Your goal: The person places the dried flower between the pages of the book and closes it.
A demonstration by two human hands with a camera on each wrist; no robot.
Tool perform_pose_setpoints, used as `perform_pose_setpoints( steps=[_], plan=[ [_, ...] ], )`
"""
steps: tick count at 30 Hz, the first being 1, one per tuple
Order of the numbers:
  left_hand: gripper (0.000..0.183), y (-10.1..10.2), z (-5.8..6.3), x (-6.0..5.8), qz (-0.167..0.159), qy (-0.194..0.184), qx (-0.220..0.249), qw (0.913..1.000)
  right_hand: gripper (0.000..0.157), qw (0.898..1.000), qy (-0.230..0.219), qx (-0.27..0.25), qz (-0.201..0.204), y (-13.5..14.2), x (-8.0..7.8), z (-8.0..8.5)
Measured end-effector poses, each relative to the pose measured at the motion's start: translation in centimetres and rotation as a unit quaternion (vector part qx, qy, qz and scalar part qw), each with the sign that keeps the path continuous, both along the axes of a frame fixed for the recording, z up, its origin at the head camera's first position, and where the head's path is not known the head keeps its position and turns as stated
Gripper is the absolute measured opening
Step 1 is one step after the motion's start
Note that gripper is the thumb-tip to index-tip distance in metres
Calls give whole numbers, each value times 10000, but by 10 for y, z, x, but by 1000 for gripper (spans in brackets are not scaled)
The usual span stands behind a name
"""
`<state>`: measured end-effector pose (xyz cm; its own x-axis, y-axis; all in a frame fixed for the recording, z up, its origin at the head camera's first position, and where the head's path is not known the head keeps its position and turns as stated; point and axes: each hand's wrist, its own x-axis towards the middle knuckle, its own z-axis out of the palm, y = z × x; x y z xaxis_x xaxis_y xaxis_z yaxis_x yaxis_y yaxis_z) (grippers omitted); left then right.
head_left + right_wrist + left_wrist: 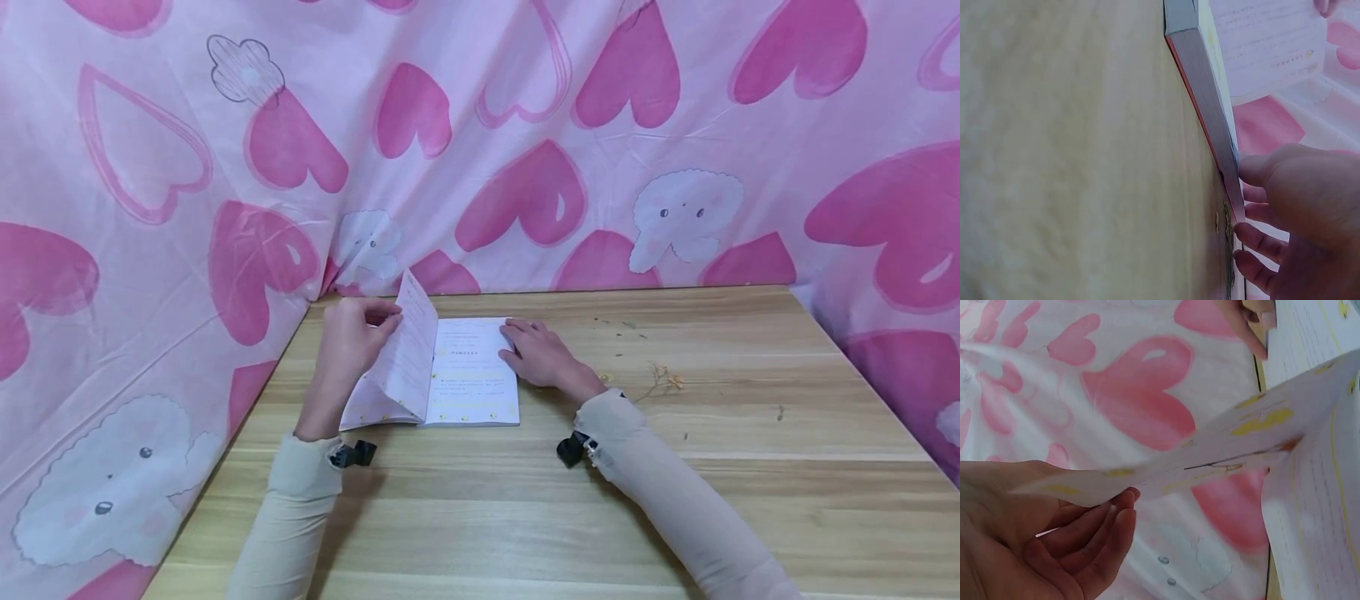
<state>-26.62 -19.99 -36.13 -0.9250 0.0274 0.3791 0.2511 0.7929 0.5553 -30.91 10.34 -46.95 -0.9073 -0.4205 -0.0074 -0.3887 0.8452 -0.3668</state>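
Note:
An open book (pixel 472 408) lies on the table, its printed pages marked with small yellow pictures. My left hand (pixel 351 337) pinches the outer edge of a raised page (pixel 412 342), which stands up from the spine over the left side. From the left wrist view, my left thumb and fingertips meet at that page's edge, and a thin brown stem-like shape (pixel 1241 459) shows against the paper. My right hand (pixel 546 354) rests at the right edge of the book. Its thumb (pixel 1255 169) touches the page edge in the right wrist view, with the other fingers loosely bent beside the book.
A small dried flower sprig (pixel 662 379) lies on the wooden table (pixel 480 517) right of my right hand, with several dark bits (pixel 630 325) scattered behind it. A pink heart-patterned cloth (pixel 517 192) hangs along the table's back and left edges.

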Motion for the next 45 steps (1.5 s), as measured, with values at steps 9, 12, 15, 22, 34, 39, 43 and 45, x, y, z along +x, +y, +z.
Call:
perform_pose_setpoints(
  steps=[9,12,15,22,34,39,43,45],
  plan=[
    [18,-14,-4,-5,132,-133,-187,9996,63,10000,-12,28,0,0,1,1],
    [21,-19,-8,-5,234,-271,-280,9990,62,10000,-15,6,-11,0,2,2],
    [26,-26,-11,-6,343,-480,-461,9972,62,10000,-13,-14,-18,0,2,2],
    [35,-34,-17,-11,561,-1303,-957,9852,61,10000,-23,-60,-19,0,1,1],
    [39,-49,-51,-23,486,-2081,-1306,9681,62,10000,-16,-53,-57,1,0,-2],
    [40,-50,-61,-25,450,-2410,-1254,9613,63,10000,-25,-78,-50,1,1,-2],
    [38,-47,-66,-25,460,-2510,-1280,9584,62,10000,-15,-88,-45,1,0,-2],
    [36,-45,-68,-26,476,-2502,-1314,9580,62,9999,-17,-90,-41,1,0,-2]
  ],
)
